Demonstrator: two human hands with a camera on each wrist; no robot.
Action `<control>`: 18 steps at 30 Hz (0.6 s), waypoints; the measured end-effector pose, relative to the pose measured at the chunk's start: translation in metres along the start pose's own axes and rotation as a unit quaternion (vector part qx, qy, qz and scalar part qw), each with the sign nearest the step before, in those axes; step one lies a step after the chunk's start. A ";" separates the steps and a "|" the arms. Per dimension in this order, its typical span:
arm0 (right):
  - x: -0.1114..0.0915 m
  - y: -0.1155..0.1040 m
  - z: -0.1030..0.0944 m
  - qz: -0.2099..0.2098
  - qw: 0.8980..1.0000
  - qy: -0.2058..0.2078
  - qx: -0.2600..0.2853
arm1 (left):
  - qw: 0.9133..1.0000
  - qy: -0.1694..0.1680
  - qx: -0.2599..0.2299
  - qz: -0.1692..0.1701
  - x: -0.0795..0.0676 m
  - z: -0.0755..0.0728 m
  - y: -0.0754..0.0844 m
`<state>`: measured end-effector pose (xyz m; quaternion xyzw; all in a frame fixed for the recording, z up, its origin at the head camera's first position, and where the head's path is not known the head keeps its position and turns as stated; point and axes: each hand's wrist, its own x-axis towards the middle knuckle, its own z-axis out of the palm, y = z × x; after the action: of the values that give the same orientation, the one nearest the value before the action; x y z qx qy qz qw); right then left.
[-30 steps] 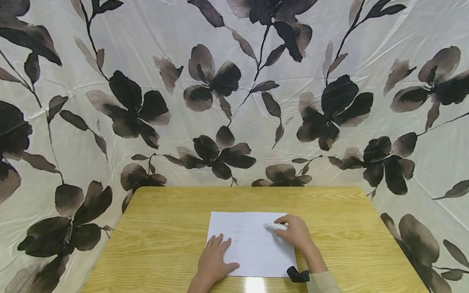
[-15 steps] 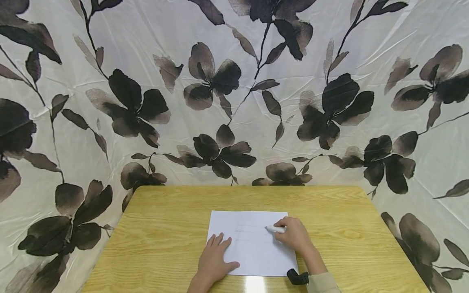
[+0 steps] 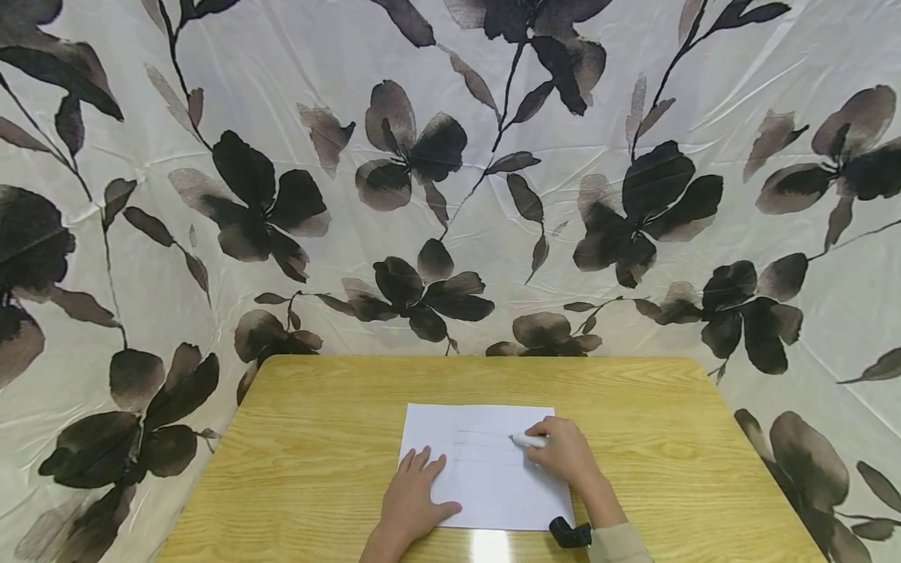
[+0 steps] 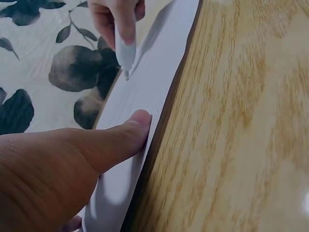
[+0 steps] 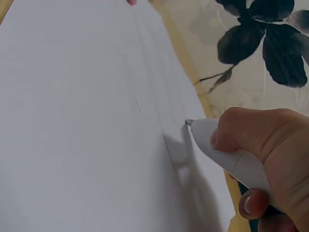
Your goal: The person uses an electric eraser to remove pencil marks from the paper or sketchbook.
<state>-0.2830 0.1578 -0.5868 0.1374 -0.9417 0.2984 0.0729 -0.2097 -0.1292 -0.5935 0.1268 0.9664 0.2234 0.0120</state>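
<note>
A white sheet of paper [image 3: 493, 500] lies on the wooden table, with several thin, faint lines [image 3: 486, 444] running across its upper half. My left hand [image 3: 414, 496] rests spread on the paper's left side. In the left wrist view its thumb [image 4: 128, 135] reaches almost to the paper's near edge. My right hand [image 3: 566, 453] pinches a thick white pen [image 3: 528, 440] over the upper right of the sheet. Seen from the right wrist, the pen's narrow grey tip [image 5: 188, 122] is at the paper beside the thin lines, its shadow meeting it there.
The yellowish wooden table [image 3: 303, 438] extends around the sheet on every side. Behind and beside it hangs a pale cloth with dark flowers [image 3: 415, 297]. A black device [image 3: 570, 533] sits at my right wrist, next to a beige sleeve [image 3: 619, 543].
The pen in my right hand has shifted slightly right and down the sheet, mostly in the first half second. My left hand stays in place on the paper.
</note>
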 end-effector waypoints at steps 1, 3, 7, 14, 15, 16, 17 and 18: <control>0.000 0.000 0.000 0.001 1.000 0.000 0.000 | 1.000 0.000 0.000 0.000 0.000 0.000 0.000; 0.001 -0.001 0.000 0.002 1.000 -0.001 -0.001 | 1.000 0.000 0.001 0.001 0.000 0.001 -0.001; 0.002 -0.003 0.000 0.004 1.000 -0.001 0.000 | 1.000 0.002 0.003 0.003 0.000 0.002 -0.002; 0.002 -0.005 0.000 0.010 1.000 -0.003 0.004 | 1.000 0.005 0.004 0.004 0.000 0.003 -0.003; 0.002 -0.005 0.000 0.013 1.000 -0.003 0.003 | 1.000 0.005 0.004 0.003 0.000 0.004 -0.003; 0.002 -0.005 0.000 0.015 1.000 -0.002 0.003 | 1.000 0.005 0.003 0.003 0.000 0.004 -0.003; 0.002 -0.005 -0.001 0.016 1.000 -0.002 0.003 | 1.000 0.005 0.001 0.003 0.000 0.004 -0.003; 0.002 -0.005 -0.001 0.017 1.000 -0.001 0.003 | 1.000 0.005 0.000 0.003 0.000 0.004 -0.003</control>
<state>-0.2835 0.1541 -0.5833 0.1217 -0.9432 0.3018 0.0662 -0.2100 -0.1303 -0.5985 0.1285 0.9660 0.2242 0.0063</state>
